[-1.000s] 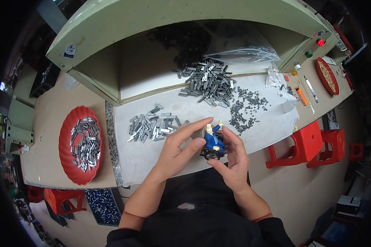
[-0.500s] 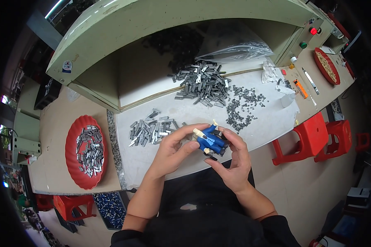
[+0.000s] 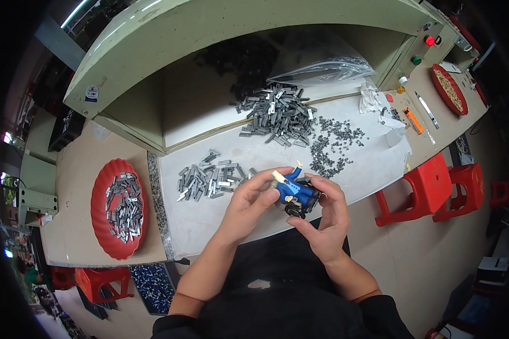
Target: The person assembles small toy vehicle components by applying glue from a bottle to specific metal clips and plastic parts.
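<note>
My left hand and my right hand hold a small blue block-shaped tool with pale tips and a black round end between them, just above the near edge of the white work mat. The left fingers pinch its left side, the right fingers wrap its right and lower side. A row of small grey metal pieces lies on the mat just left of my hands. A bigger heap of grey metal pieces and a scatter of tiny dark parts lie farther back.
A red round tray with grey pieces sits at the left. Another red tray is at the far right by pens and a cutter. Red stools stand right of me. A green hood with a clear bag covers the back.
My hands and the blue tool stayed in the same spot over the mat's near edge; the tool has been turned slightly between the fingers.
</note>
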A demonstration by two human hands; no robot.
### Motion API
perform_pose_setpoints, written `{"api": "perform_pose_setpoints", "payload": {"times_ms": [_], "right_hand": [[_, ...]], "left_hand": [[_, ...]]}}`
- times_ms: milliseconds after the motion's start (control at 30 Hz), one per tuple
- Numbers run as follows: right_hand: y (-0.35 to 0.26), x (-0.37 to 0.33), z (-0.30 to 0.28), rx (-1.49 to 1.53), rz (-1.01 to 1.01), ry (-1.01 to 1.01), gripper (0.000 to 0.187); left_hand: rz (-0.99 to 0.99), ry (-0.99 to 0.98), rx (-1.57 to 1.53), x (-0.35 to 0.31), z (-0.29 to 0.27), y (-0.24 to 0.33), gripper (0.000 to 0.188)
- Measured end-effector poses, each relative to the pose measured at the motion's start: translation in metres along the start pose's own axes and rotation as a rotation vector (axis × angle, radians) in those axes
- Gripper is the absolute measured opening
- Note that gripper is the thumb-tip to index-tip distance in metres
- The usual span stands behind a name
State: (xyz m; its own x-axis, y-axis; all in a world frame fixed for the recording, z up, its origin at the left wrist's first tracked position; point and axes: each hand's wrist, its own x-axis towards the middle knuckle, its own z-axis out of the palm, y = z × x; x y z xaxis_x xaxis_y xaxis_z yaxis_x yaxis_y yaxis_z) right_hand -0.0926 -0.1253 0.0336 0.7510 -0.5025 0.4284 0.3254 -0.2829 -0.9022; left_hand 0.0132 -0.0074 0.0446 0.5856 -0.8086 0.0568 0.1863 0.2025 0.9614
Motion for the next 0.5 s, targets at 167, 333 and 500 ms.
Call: {"api": "perform_pose_setpoints", "payload": {"times_ms": [167,333,500], "right_hand": [[-0.001,0.008,0.005,0.275,0.135,-0.027,0.059],[-0.012,0.021,0.014,0.260,-0.015,-0.101,0.061],[-0.032,0.033,0.027,0.256,-0.150,-0.052,0.055]], "left_hand": [[-0.005,0.055,-0.031,-0.001,0.002,0.008,0.049],[0.263,0.089,0.276,-0.010,-0.002,0.038,0.050],[0.667,0.201,0.744,-0.006,-0.033,0.121,0.044]]}}
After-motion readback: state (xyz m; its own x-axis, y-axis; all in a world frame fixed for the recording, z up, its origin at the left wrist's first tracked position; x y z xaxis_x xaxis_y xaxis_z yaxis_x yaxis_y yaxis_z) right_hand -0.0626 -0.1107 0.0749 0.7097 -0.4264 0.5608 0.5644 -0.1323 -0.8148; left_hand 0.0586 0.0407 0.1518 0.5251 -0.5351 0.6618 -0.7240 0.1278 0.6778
